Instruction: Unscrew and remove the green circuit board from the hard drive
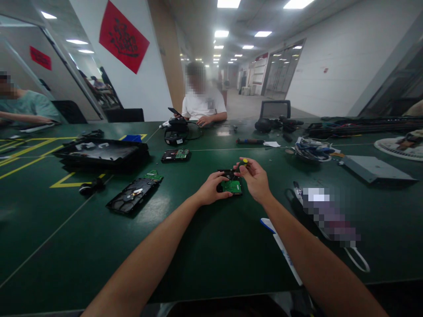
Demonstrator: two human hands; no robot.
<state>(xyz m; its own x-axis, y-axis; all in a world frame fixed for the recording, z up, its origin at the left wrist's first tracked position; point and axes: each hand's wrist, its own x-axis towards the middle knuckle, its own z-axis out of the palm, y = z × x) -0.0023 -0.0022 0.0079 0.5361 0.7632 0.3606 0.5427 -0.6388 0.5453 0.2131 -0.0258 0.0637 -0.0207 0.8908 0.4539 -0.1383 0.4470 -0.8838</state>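
Note:
A hard drive (231,187) with a green circuit board lies on the dark green table in front of me. My left hand (213,189) grips it from the left, fingers over its far side and thumb at the near edge. Over the drive's far right part, my right hand (256,178) is closed around a screwdriver (243,163) with a dark handle and a yellow end cap. The screwdriver's tip points down towards the drive, but I cannot make out whether it touches a screw.
To the left lie a dismantled drive casing (134,196) and a black tray (102,152). Beyond is another hard drive (175,155). Rightward are a bowl of cables (312,149), a grey metal box (376,168) and a blurred-out phone-like object (330,215). A person (203,103) sits opposite.

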